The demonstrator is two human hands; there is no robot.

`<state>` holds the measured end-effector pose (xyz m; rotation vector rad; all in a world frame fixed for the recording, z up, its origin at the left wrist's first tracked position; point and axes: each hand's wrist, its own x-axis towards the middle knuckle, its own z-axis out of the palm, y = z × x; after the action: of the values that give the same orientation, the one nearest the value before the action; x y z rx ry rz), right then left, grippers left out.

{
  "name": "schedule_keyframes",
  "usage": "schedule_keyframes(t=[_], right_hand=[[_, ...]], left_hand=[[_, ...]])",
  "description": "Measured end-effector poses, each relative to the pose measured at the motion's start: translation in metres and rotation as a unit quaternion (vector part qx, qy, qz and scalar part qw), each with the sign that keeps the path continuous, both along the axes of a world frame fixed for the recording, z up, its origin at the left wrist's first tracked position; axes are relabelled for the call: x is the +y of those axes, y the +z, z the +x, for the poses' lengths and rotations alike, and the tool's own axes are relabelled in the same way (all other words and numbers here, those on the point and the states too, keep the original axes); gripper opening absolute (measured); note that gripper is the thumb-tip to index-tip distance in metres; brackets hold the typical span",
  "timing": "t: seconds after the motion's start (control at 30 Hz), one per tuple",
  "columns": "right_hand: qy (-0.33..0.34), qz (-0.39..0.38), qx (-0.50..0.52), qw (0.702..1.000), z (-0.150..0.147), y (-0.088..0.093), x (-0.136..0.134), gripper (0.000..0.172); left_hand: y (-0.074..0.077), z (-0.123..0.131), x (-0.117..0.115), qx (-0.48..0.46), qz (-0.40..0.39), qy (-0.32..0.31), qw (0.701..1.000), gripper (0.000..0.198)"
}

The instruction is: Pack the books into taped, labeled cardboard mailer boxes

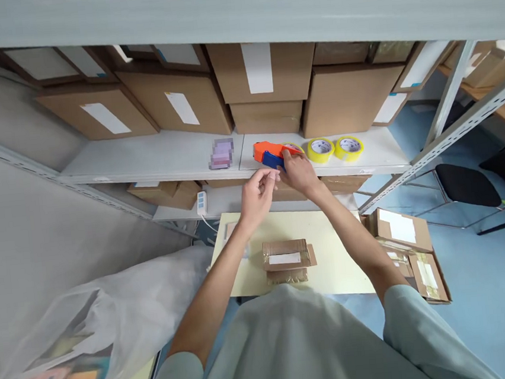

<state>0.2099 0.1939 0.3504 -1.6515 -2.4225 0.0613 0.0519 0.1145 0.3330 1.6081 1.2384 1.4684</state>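
My right hand point(300, 173) is closed on an orange and blue tape dispenser point(267, 151), at the front edge of the grey shelf point(164, 153). Just below and to its left, my left hand point(257, 198) has its thumb and fingertips pinched together. Whatever lies between those fingertips is too small to make out. To the right of the dispenser stand two yellow tape rolls point(320, 149), and another yellow roll is partly hidden behind it. Under my forearms, a small cardboard box point(285, 255) with a white label and a flap sticking out rests on the pale yellow table point(326, 260).
Cardboard boxes point(263, 72) line the back of the shelf. A white power strip point(201, 203) sits on the lower shelf. White plastic sheeting point(156, 300) bulges at the left. More boxes point(402, 231) stand right of the table, near a black chair point(466, 187).
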Motion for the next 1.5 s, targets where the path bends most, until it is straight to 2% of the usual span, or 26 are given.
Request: schedule_keyframes(t=[0.07,0.17,0.3,0.4,0.5,0.6,0.67,0.73,0.8,0.87,0.97,1.1,1.17,1.27,1.5], right_hand=[[-0.002,0.002,-0.014,1.000,-0.007,-0.004,0.021,0.047],[-0.013,-0.011,-0.028,0.999,-0.015,-0.017,0.041,0.049],[-0.026,-0.032,-0.037,0.998,-0.019,-0.031,0.055,0.048],[-0.042,0.004,-0.016,0.999,-0.013,-0.040,0.052,0.048],[-0.066,0.067,0.042,0.995,0.002,-0.058,0.026,0.048],[-0.070,0.069,0.110,0.989,0.023,-0.096,-0.027,0.052],[-0.083,0.003,0.127,0.988,0.037,-0.131,-0.071,0.053],[-0.122,-0.112,0.123,0.979,0.050,-0.166,-0.115,0.054],[-0.160,-0.224,0.110,0.955,0.060,-0.195,-0.154,0.052],[-0.178,-0.294,0.094,0.934,0.067,-0.216,-0.184,0.045],[-0.176,-0.331,0.078,0.924,0.072,-0.233,-0.212,0.041],[-0.174,-0.347,0.113,0.915,0.066,-0.246,-0.228,0.048],[-0.183,-0.336,0.144,0.912,0.061,-0.253,-0.232,0.054],[-0.205,-0.306,0.169,0.914,0.056,-0.263,-0.234,0.061],[-0.202,-0.295,0.169,0.918,0.063,-0.276,-0.227,0.056]], left_hand=[[0.008,-0.005,-0.002,0.006,0.004,0.001,1.000,0.039],[0.004,-0.014,-0.007,0.003,0.000,0.006,1.000,0.037],[-0.015,-0.022,-0.016,-0.007,-0.035,0.016,0.999,0.034],[-0.037,-0.032,-0.024,0.008,-0.068,0.018,0.997,0.033],[-0.076,-0.051,-0.039,0.028,-0.111,0.020,0.993,0.032],[-0.134,-0.072,-0.063,0.064,-0.200,0.045,0.977,0.026],[-0.175,-0.080,-0.082,0.106,-0.309,0.067,0.943,0.023],[-0.209,-0.081,-0.101,0.134,-0.386,0.062,0.911,0.018],[-0.233,-0.074,-0.118,0.147,-0.424,0.052,0.892,0.014],[-0.249,-0.064,-0.131,0.159,-0.440,0.044,0.882,0.013],[-0.262,-0.047,-0.142,0.197,-0.439,0.029,0.876,0.013],[-0.269,-0.031,-0.149,0.232,-0.413,0.032,0.880,0.026],[-0.271,-0.027,-0.152,0.257,-0.407,0.039,0.876,0.034],[-0.273,-0.026,-0.153,0.296,-0.403,0.036,0.865,0.029],[-0.278,-0.025,-0.148,0.309,-0.405,0.036,0.860,0.024]])
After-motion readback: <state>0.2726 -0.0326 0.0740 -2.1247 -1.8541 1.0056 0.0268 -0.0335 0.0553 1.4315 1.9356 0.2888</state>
